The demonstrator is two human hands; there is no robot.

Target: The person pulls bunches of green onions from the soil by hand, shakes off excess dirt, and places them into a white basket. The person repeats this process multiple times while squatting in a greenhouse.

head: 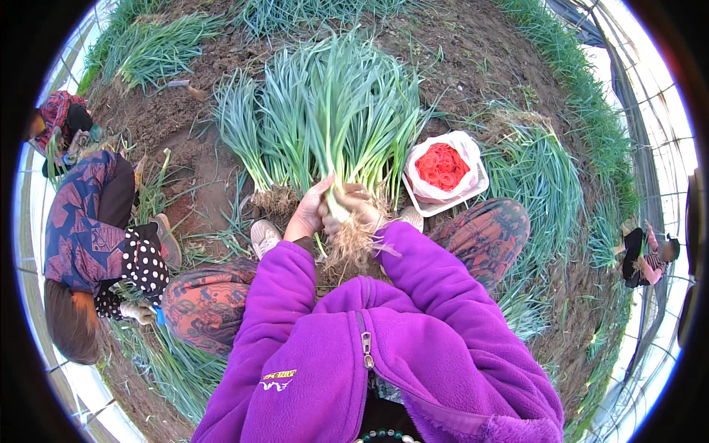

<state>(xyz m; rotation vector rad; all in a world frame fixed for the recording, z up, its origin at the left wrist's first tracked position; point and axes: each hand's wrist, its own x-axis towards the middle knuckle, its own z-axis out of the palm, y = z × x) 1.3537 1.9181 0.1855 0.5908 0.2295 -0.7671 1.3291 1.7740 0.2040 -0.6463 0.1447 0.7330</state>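
A bunch of green garlic or leek plants (340, 111) stands tilted before me, leaves away from me and pale roots (354, 238) towards my lap. My left hand (311, 209) grips its white stems from the left. From the right, my right hand (360, 206) closes around the same stems; its fingers look blurred. More bunches of the same plants (260, 144) lie just beyond my hands, their root ends (275, 199) on the soil. Right of these, a white plastic basket (443, 207) holds a white plastic bag (416, 169) of red coiled bands (441, 166).
Heaps of pulled plants lie at right (537, 177) and far left (166, 50). A wooden-handled tool (191, 88) rests on the soil. A crouching person (88, 221) works close at my left; others are at far left (63, 127) and far right (645, 257). Greenhouse framing (659, 144) curves around.
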